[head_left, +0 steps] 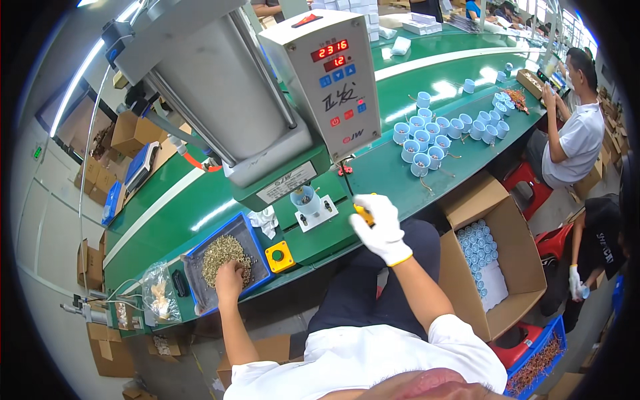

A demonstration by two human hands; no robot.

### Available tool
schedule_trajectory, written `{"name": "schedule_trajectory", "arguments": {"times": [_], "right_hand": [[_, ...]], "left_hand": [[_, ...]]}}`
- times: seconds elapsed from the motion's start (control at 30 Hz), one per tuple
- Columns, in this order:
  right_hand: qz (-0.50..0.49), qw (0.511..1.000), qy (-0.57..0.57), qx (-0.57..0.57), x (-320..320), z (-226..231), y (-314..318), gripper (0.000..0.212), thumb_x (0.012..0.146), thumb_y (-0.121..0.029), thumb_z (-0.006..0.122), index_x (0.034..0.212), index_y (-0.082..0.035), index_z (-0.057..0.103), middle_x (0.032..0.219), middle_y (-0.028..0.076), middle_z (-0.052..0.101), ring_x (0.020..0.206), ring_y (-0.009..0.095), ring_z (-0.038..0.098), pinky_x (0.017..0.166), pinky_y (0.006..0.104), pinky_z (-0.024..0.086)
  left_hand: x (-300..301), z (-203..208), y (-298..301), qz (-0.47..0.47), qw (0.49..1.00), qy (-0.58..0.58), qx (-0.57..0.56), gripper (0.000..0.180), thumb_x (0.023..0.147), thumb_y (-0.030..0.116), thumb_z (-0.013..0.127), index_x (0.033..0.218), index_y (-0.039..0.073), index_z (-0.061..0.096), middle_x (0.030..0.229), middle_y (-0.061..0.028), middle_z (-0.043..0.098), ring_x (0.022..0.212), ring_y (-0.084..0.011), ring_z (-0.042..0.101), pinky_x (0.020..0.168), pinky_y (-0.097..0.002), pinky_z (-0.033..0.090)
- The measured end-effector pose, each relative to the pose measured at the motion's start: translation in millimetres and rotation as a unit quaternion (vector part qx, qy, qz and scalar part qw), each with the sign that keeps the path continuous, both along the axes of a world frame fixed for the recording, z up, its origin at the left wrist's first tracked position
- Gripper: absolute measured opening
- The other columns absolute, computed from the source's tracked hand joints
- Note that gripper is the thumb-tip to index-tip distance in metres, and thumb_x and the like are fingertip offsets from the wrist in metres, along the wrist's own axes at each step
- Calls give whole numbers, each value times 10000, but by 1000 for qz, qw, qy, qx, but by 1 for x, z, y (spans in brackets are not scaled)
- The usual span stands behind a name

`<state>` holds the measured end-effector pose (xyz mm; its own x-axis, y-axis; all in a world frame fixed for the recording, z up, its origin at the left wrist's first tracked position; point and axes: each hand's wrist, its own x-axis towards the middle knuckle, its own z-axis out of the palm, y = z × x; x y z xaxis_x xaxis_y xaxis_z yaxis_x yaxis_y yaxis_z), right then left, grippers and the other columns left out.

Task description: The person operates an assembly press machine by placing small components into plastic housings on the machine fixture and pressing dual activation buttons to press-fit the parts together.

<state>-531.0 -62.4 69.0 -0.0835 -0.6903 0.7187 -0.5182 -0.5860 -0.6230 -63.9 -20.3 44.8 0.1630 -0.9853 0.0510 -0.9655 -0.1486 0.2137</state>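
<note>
My bare left hand [230, 279] reaches into a heap of small brass-coloured parts [223, 255] in a blue-rimmed tray [200, 293]. Its fingers are curled together at the heap, and what they pinch is hidden. My right hand [381, 231], in a white glove, lies over a yellow button box [363, 214] at the bench edge, fingers stretched out and covering most of it. Between the hands, a light blue cup [305, 201] stands on the metal fixture plate [317, 215] under the press head [277, 183]. A second yellow button box [279, 256] sits beside the tray.
Several blue cups [427, 137] with wires stand on the green bench to the right. An open carton [497, 267] of cups is beside my right leg. The press's control box [327, 80] rises above the bench. A co-worker [577, 127] sits at the far right.
</note>
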Motion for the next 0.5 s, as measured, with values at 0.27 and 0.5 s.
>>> {"name": "schedule_trajectory", "arguments": {"times": [0.27, 0.5], "right_hand": [[158, 945, -137, 253, 83, 58, -45, 723, 845, -254, 875, 1454, 8, 585, 1025, 202, 752, 892, 312, 769, 893, 451, 590], [-99, 964, -221, -114, 35, 46, -68, 384, 919, -141, 747, 1266, -29, 626, 1183, 164, 737, 1027, 276, 707, 882, 414, 592]], "left_hand": [[-67, 14, -9, -95, 972, 125, -173, 147, 915, 28, 782, 1061, 9, 777, 1011, -180, 765, 906, -355, 751, 792, -425, 586], [-145, 27, -50, -162, 896, 220, -350, 141, 887, -43, 808, 1011, -27, 743, 966, -140, 755, 864, -287, 730, 799, -381, 573]]}}
